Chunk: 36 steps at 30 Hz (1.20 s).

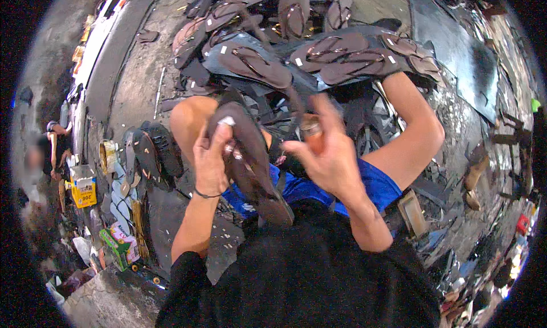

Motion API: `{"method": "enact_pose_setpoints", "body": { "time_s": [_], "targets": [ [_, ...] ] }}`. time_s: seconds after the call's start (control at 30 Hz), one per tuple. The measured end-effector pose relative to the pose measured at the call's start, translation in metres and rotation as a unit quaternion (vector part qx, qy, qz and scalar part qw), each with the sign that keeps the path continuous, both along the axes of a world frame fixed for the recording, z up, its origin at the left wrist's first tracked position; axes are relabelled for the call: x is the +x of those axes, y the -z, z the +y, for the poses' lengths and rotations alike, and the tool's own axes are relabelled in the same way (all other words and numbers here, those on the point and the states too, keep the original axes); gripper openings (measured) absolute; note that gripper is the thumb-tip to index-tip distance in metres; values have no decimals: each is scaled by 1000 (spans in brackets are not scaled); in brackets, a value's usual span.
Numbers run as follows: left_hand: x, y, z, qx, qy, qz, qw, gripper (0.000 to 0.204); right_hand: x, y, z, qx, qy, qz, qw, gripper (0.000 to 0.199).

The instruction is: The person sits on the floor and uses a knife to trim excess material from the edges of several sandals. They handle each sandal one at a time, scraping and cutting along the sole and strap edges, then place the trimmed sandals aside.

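My left hand (pixel 212 160) is closed round a dark brown flip-flop (pixel 250 146), its thumb lying on the footbed beside a small white label. The flip-flop slants over my lap, one end towards my body. To its right, my right hand (pixel 333 163) grips a tool with an orange-brown handle (pixel 313 135); motion blurs this hand, and I cannot make out what kind of tool it is. Beyond both hands lies a heap of similar brown flip-flops (pixel 256 67), several with white labels, on dark sheet material.
Left of my knee stand several dark soles (pixel 156 151). Further left are a yellow container (pixel 84 187), a green and pink box (pixel 119 245) and a seated person (pixel 52 151). A dark sheet (pixel 456 54) lies at the far right. Scraps cover the ground on the right.
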<state>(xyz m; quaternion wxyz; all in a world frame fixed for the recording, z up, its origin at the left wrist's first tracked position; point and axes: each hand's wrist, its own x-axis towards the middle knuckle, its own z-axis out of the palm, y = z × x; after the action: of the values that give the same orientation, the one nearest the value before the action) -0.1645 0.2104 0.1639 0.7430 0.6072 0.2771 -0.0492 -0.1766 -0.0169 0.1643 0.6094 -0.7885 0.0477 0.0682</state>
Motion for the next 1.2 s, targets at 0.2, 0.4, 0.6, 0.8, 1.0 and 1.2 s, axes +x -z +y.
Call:
{"method": "enact_pose_setpoints", "body": {
  "time_s": [0.2, 0.4, 0.6, 0.8, 1.0, 1.2],
  "targets": [
    [4, -27, 27, -280, -17, -30, 959, 33, -72, 3, -40, -52, -84, -80, 992, 36],
    [-18, -40, 2, -277, -57, -53, 958, 39, -107, 7, -31, 36, -110, -22, 993, 35],
    [-33, -17, 25, 170, 149, -156, 962, 36, -76, 1, -10, -48, -66, -132, 988, 35],
    [-19, -22, 10, -143, 109, -99, 979, 36, -23, -14, -4, -38, -68, -134, 988, 28],
    [9, -43, 6, -71, 133, -80, 985, 56, 61, -8, 21, 74, -46, -51, 995, 28],
    [25, -66, 52, 52, 236, -69, 968, 67, -31, 0, -51, -27, -91, -115, 989, 29]
  ]
}}
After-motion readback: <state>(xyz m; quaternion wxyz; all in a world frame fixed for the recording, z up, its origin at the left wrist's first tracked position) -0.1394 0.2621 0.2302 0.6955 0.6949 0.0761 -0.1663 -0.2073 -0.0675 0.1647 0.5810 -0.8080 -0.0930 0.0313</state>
